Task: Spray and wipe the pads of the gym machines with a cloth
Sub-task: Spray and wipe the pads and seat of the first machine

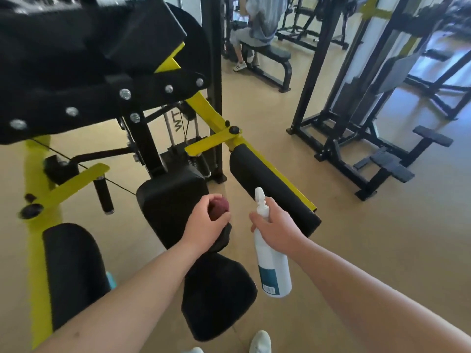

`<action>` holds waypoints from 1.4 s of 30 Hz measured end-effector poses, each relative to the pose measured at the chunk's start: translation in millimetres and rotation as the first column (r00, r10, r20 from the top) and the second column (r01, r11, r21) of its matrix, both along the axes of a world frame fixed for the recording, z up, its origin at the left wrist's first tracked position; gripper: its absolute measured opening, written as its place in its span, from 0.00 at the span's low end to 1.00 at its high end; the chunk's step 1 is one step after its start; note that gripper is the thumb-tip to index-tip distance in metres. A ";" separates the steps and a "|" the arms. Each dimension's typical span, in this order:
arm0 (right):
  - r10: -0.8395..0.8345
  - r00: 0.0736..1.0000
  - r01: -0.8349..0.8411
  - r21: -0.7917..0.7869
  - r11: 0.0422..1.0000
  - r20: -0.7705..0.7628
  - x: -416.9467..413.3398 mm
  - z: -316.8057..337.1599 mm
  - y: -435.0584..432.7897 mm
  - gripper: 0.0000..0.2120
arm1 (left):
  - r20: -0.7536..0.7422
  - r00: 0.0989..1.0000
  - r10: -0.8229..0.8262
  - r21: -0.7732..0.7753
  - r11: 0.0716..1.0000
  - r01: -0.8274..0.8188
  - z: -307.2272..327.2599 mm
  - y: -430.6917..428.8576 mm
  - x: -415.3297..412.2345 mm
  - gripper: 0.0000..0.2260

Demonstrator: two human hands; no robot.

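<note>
Tan gym floor, black steel racks, person seated on bench

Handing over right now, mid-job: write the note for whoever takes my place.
Left hand grips a bunched maroon cloth over the middle seat pad.
Right hand grips the white spray bottle by its neck, beside the long right pad.
Done: cannot tell; no pad shows wet marks.
Left: spray and wipe the pads, the left pad and near pad included.

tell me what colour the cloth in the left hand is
Dark red, near maroon; the cloth is bunched in the left hand, seen in the head view.
</note>
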State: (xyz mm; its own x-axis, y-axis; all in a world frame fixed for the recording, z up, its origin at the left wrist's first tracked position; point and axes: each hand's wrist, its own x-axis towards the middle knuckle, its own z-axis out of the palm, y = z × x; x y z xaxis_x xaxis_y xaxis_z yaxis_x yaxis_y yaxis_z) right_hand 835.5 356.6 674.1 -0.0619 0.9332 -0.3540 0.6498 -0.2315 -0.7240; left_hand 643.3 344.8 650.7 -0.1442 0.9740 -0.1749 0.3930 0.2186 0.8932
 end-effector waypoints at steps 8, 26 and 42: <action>0.030 0.995 -0.025 -0.054 0.998 0.097 -15.8 -15.0 21.5 0.26 | 0.026 0.997 -0.077 -0.104 0.991 0.080 -14.0 17.0 -7.5 0.32; -0.049 0.956 0.036 0.051 0.998 0.289 -21.0 -21.4 28.0 0.17 | 0.065 0.992 -0.104 -0.085 0.990 0.109 -12.5 40.0 -7.1 0.26; 0.004 0.954 -0.029 0.077 0.997 0.300 -19.3 -22.0 29.7 0.17 | 0.066 0.993 -0.097 -0.054 0.993 0.101 -4.7 43.4 -5.3 0.25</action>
